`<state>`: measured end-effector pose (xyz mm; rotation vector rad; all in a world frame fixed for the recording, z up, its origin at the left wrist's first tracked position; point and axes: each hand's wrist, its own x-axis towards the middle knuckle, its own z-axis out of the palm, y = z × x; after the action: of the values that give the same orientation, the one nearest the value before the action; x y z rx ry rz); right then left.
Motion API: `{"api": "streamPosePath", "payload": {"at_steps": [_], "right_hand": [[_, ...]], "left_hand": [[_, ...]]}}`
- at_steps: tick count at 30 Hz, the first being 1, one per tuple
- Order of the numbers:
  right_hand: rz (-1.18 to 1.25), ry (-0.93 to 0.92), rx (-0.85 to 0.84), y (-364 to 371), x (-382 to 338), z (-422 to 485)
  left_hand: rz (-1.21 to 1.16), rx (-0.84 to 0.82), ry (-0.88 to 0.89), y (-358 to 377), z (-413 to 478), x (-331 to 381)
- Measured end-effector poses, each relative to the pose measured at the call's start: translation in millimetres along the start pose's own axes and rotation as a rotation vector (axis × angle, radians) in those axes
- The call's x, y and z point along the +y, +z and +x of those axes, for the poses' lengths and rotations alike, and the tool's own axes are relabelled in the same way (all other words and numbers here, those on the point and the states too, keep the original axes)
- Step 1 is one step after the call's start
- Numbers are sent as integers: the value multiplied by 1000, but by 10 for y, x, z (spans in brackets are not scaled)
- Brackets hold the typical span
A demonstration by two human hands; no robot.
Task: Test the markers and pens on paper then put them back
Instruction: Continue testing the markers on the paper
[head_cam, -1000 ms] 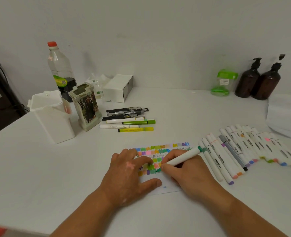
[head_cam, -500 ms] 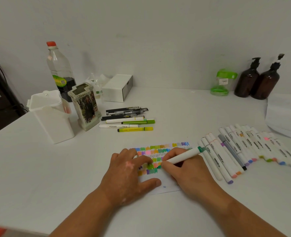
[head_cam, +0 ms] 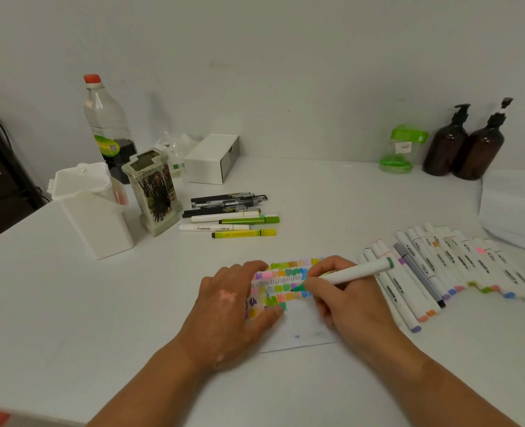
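You are mid-test at the white bench (head_cam: 70,303). The sheet of paper (head_cam: 301,332) lies straight in front of you. Its upper half is packed with rows of coloured scribble swatches and one black zigzag line, and its lower half is mostly bare.

At 3 o'clock from the paper, a row of white-barrelled markers (head_cam: 439,266) lies side by side. At 12 o'clock sits a smaller cluster of pens and highlighters (head_cam: 230,214), and at 10 o'clock a white holder (head_cam: 94,211).

Your left hand (head_cam: 227,315) rests on the sheet's left edge, fingers relaxed, pinning it. Your right hand (head_cam: 347,303) has its fingers wrapped round the green marker (head_cam: 356,271). Its white barrel points its green end to 2 o'clock, and the tip is down among the swatches.

Next, I judge, you lift the tip, recap it and lay it with the others. I cannot see its cap.
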<state>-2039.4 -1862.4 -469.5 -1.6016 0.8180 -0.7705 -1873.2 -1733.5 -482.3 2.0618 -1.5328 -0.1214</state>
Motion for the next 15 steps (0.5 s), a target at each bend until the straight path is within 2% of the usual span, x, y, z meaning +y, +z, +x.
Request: {"api": "streamPosePath", "payload": {"at_steps": [2, 6, 10, 15], "right_hand": [[183, 52, 19, -38, -26, 17], [272, 45, 15, -75, -61, 29], [281, 15, -17, -65, -92, 7], [259, 10, -11, -95, -96, -1]], "left_hand": [[-160, 52, -35, -12, 16, -21], [-457, 39, -166, -59, 27, -33], [-519, 131, -100, -73, 8, -17], [-618, 179, -142, -105, 37, -20]]}}
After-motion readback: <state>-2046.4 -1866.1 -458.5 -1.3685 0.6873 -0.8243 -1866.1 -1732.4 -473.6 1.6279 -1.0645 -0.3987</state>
